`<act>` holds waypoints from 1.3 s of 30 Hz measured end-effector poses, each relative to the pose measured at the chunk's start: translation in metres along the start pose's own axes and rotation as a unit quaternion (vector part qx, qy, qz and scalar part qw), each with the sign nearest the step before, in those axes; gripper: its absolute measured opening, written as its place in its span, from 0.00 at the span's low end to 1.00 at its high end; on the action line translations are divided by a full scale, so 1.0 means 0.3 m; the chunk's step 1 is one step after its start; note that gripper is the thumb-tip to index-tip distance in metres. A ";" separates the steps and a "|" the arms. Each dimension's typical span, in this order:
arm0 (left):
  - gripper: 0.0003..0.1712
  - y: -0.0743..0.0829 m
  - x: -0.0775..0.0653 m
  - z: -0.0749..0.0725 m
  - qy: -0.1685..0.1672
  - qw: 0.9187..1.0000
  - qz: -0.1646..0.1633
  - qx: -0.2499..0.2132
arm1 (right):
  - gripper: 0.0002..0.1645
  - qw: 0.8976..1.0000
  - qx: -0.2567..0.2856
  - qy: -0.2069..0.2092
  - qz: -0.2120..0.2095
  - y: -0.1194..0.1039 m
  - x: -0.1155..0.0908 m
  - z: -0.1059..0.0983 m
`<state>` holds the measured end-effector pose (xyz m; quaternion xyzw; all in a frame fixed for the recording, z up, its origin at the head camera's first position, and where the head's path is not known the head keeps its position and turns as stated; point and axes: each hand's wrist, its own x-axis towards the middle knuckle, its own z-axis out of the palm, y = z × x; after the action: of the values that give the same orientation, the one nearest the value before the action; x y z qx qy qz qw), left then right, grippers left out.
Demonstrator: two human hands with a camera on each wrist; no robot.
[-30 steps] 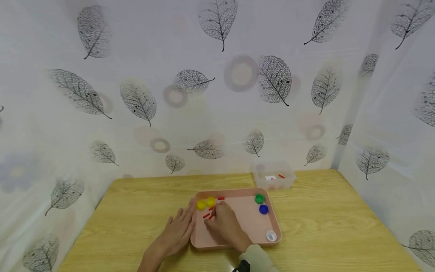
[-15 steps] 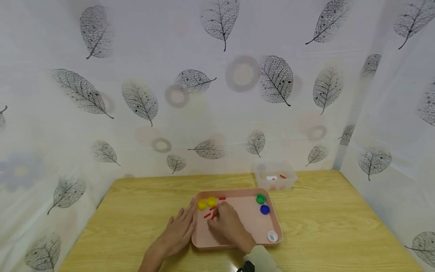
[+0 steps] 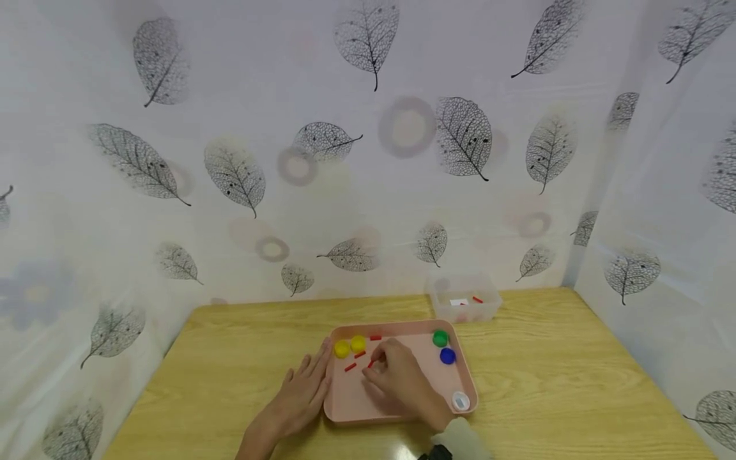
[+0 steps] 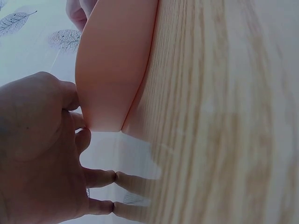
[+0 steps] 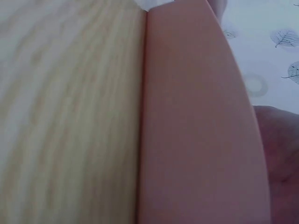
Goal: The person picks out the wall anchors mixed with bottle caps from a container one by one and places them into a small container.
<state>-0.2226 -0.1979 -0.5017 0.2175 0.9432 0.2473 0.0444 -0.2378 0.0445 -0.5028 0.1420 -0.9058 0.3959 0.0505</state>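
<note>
A pink tray (image 3: 414,390) lies on the wooden table. My left hand (image 3: 299,393) rests along the tray's left rim with its fingers straight; in the left wrist view that hand (image 4: 42,154) is at the tray's wall (image 4: 112,70). Over the tray's left half, my right hand (image 3: 399,377) pinches a small red stick (image 3: 370,364) between thumb and fingers. Beyond and left of it lie other red sticks: one by the far wall (image 3: 375,338), a middle stick (image 3: 360,354) and a nearer stick (image 3: 350,367). The right wrist view has the tray's wall hiding the fingertips.
Two yellow caps (image 3: 350,347) sit in the tray's far left corner. On its right side are a green cap (image 3: 440,338), a blue cap (image 3: 448,356) and a white round piece (image 3: 460,401). A clear plastic box (image 3: 466,310) with red bits stands behind the tray.
My right hand has moved a little to the right, away from the other red sticks, carrying the pinched one. My left hand keeps its place at the rim.
</note>
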 end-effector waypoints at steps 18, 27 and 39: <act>0.35 0.003 -0.003 0.000 0.001 1.000 0.000 -0.004 | 0.11 0.997 0.031 0.042 -0.058 0.007 0.004 -0.114; 0.35 -0.002 -0.001 0.005 -0.001 1.000 0.003 -0.004 | 0.11 0.993 0.030 0.070 -0.093 0.023 0.014 -0.152; 0.34 0.004 -0.003 -0.002 -0.007 1.000 -0.001 0.000 | 0.14 0.973 -0.059 0.161 -0.153 0.026 0.037 -0.231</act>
<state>-0.2213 -0.1976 -0.5007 0.2186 0.9429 0.2462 0.0509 -0.2522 0.0979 -0.4589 0.2102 -0.8749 0.3473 0.2639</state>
